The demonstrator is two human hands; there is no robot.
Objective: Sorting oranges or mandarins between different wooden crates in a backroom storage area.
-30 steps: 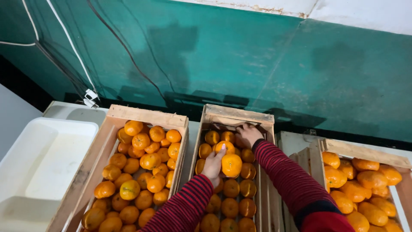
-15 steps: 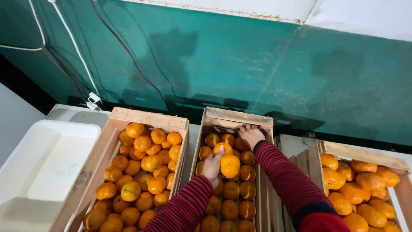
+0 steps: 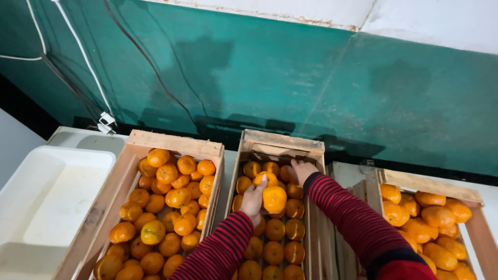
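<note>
Three wooden crates of orange mandarins stand side by side. My left hand [image 3: 254, 198] is over the middle crate [image 3: 282, 140] and grips one mandarin [image 3: 274, 199] at its side, just above the others. My right hand [image 3: 302, 170] reaches to the crate's far right corner and rests among the mandarins there; its fingers are partly hidden, so I cannot tell if it holds one. Both arms wear red-and-black striped sleeves.
The left crate [image 3: 174, 143] is full of mandarins. The right crate [image 3: 430, 185] holds larger ones. A white plastic tub [image 3: 52, 181] sits at far left. A teal wall [image 3: 290, 78] with black and white cables rises just behind the crates.
The hands stay in the middle crate almost unmoved. The left hand keeps the same mandarin, and the view has shifted slightly.
</note>
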